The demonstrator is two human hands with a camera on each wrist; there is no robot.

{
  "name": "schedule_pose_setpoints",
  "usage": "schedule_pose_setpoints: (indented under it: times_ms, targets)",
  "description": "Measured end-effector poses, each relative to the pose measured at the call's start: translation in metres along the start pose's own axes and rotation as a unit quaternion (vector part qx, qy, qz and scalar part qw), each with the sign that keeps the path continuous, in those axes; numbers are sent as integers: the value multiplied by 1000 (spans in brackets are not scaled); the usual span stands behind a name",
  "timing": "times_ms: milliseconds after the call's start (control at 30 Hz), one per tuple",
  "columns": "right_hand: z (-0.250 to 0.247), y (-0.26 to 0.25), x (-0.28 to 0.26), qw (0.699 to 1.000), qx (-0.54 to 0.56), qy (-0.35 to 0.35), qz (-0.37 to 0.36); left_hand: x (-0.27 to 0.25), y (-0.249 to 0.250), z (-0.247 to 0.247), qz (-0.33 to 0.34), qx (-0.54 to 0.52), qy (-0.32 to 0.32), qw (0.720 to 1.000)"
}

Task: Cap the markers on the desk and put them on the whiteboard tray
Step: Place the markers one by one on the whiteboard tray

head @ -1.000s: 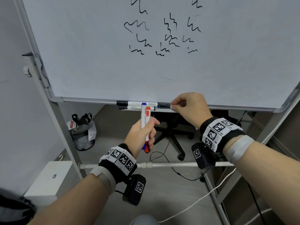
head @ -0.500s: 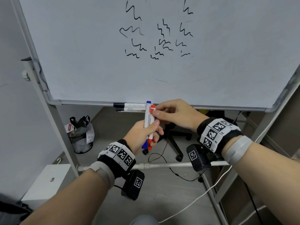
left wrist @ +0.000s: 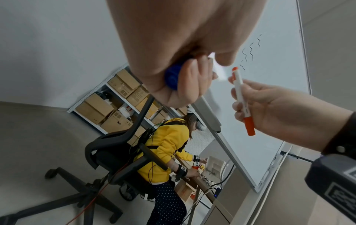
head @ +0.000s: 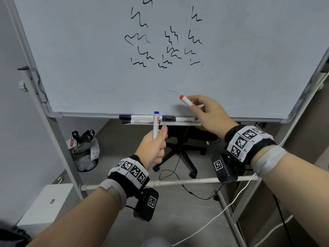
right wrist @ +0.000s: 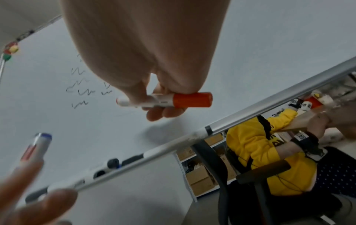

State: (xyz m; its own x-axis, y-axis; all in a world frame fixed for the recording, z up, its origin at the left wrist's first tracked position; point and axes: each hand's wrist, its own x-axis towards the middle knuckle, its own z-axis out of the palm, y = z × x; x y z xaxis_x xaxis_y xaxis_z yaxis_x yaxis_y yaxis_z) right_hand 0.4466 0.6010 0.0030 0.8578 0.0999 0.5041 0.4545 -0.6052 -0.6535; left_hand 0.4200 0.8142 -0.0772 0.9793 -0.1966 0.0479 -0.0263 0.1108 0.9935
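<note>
Gripping a blue marker (head: pixel 156 126) upright, left hand (head: pixel 154 149); right hand (head: pixel 209 116) pinches a red marker (head: pixel 186 101); beyond fingertips, a tray (head: pixel 179 123) marker (head: pixel 140 122) reads "Whiteboard"

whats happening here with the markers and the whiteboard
A person stands at a whiteboard covered in black squiggles. Their right hand holds a capped white marker with an orange-red cap in front of the board, just above the tray. Their left hand holds a white marker with a blue cap upright below the tray. Several capped black markers already lie on the metal whiteboard tray.
</note>
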Motion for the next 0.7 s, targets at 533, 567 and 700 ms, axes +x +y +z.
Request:
schedule_pose_setpoints:
  times_ms: [533, 567, 700]
  targets:
    - [13, -6, -4, 981, 186, 53, -22, 6, 4, -6, -63, -71, 1, 995]
    - [14, -6, -6, 975, 216, 50, -11, 6, 3, -6, -61, -73, 0, 995]
    - [12, 4, -7, 974, 223, 29, 30, 6, 1, -7, -59, -77, -5, 995]
